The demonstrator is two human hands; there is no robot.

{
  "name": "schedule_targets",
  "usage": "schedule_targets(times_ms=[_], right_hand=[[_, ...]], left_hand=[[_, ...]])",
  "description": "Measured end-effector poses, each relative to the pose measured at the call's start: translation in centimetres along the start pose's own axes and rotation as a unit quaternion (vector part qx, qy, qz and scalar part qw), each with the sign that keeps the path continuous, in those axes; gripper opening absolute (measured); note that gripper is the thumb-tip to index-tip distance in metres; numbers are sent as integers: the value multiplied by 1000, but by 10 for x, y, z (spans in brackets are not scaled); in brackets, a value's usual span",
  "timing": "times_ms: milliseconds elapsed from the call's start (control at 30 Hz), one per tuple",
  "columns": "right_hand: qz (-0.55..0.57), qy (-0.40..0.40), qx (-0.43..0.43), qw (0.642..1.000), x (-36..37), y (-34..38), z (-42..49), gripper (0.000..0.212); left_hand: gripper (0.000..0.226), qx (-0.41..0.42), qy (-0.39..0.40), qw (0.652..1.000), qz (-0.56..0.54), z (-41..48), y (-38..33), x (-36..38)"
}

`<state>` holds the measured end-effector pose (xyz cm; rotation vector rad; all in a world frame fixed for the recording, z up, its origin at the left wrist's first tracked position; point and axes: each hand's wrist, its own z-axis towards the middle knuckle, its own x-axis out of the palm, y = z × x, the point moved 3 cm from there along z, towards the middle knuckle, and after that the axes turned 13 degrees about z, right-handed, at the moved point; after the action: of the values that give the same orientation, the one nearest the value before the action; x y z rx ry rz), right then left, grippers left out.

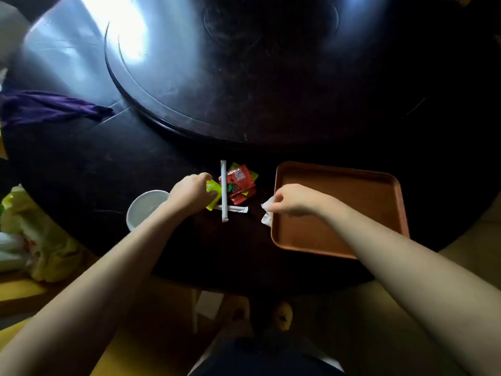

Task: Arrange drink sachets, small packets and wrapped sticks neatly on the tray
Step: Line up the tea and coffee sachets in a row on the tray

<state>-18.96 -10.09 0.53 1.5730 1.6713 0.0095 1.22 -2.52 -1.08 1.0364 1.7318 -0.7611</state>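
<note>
Both my forearms reach forward over the near edge of the dark desk [81, 164]. My right hand [294, 198] hovers at the left rim of the brown tray [352, 191], knuckles up, fingers pinched closed on a small white packet [267, 213] that hangs across the rim. The tray's floor, where I can see it, is bare. My left hand [191, 194] is curled, palm down, with its fingers closed around a lime-green sachet [212, 189], just left of the pile.

Beside that wrist stands one white cup [145, 207]. Two white wrapped sticks lie crossed on the desk: a long stick [223, 191] running away from me, and a short stick [237, 209] lying crosswise beneath its near end. Just beyond, red sachets [240, 185] overlap in a heap, at least two, with another green-yellow sachet [253, 175] peeking from underneath; I cannot count the stack exactly.

Farther off sits one round turntable [217, 85], and a purple cloth [48, 105] lies at the far left.
</note>
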Motion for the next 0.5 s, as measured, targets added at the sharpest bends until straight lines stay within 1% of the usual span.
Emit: schedule_targets(times_ms=[67, 133, 200, 300, 367, 433, 500], right_hand=[[-7, -92, -11, 996, -5, 11, 24, 34], [11, -141, -11, 990, -4, 25, 44, 35], [28, -171, -1, 985, 2, 33, 62, 43], [43, -203, 15, 978, 14, 35, 81, 55], [36, -234, 22, 971, 20, 36, 88, 59], [36, -257, 24, 965, 24, 36, 92, 58], [69, -255, 31, 964, 25, 35, 94, 60]], left_hand=[[50, -19, 6, 1000, 17, 12, 2, 0], [50, -34, 28, 999, 28, 20, 4, 7], [46, -47, 41, 997, 34, 26, 6, 17], [44, -47, 12, 998, 39, 30, 9, 26], [47, -46, 1, 999, 22, 33, 11, 28], [51, -50, 12, 999, 2, 35, 12, 28], [59, -63, 30, 997, -22, 37, 14, 27]])
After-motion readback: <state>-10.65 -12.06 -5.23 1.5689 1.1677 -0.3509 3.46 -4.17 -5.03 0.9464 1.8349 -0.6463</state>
